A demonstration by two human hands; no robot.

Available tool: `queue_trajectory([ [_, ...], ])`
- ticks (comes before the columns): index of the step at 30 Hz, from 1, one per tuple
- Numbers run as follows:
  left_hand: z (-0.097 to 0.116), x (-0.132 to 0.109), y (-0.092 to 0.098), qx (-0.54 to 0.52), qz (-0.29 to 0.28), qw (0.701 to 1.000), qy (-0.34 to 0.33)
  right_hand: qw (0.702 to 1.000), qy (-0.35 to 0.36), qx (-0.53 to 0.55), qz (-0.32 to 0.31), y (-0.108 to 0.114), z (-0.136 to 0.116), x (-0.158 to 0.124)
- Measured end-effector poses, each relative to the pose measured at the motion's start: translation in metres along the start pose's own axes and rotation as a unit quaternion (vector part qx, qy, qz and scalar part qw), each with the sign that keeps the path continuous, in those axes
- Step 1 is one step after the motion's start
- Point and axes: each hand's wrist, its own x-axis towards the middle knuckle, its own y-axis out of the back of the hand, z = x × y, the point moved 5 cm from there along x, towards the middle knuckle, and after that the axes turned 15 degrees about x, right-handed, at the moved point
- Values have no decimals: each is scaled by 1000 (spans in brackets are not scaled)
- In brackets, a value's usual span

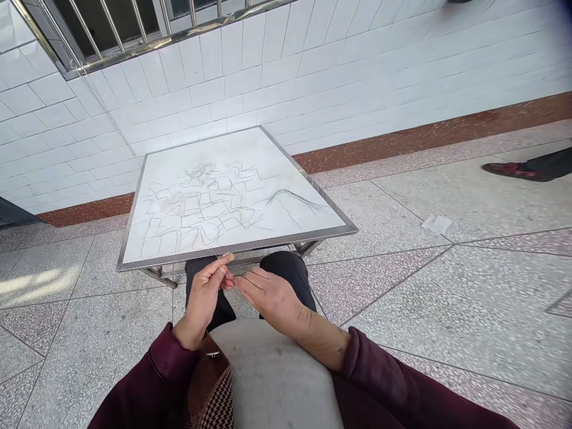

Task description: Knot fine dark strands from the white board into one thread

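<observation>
My left hand point(206, 293) and my right hand point(273, 298) meet in front of my lap, just short of the table's near edge. Both are closed in a pinch, fingertips nearly touching. Between them shows a bit of a thin, dark wire-like strand point(236, 277), mostly hidden by the fingers. A tan wrap point(227, 258) covers the tip of a left finger. On the white tabletop point(250, 146) lie many thin dark strands point(201, 205), several bent into zigzags. A tangle point(201, 171) sits toward the back, and a bundle of longer, gently bent strands point(297, 195) lies at the right.
The table has a grey metal rim point(241, 244) and stands by a white tiled wall point(250, 71) with a barred window point(120, 24). Another person's shoe point(516, 172) shows at the right, near a scrap of white paper point(437, 224) on the speckled floor point(402, 322).
</observation>
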Motion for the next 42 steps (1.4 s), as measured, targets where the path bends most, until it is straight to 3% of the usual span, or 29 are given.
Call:
queue_trajectory([
  [7,2,-1,-2,1,-69,998,-6,987,89,66,-118,14,3,7],
  [12,3,-3,-6,16,-108,994,-6,973,125,137,-138,28,6,20],
  [20,-8,3,-8,38,-79,996,-9,967,180,44,-174,16,13,22],
  [23,-12,6,-7,17,-61,998,-4,979,143,60,-132,19,17,23],
  [27,-11,6,-2,-2,-7,1000,-3,987,-37,141,61,27,34,16],
  [29,-9,5,0,-2,13,1000,2,951,-149,236,133,20,46,5],
  [32,-4,3,2,-15,31,999,7,865,-269,398,146,1,57,-8],
  [37,-1,1,4,-23,46,999,-1,767,-347,455,290,7,71,-17],
  [42,0,0,1,-7,29,1000,-6,695,-355,601,172,-13,57,-8],
])
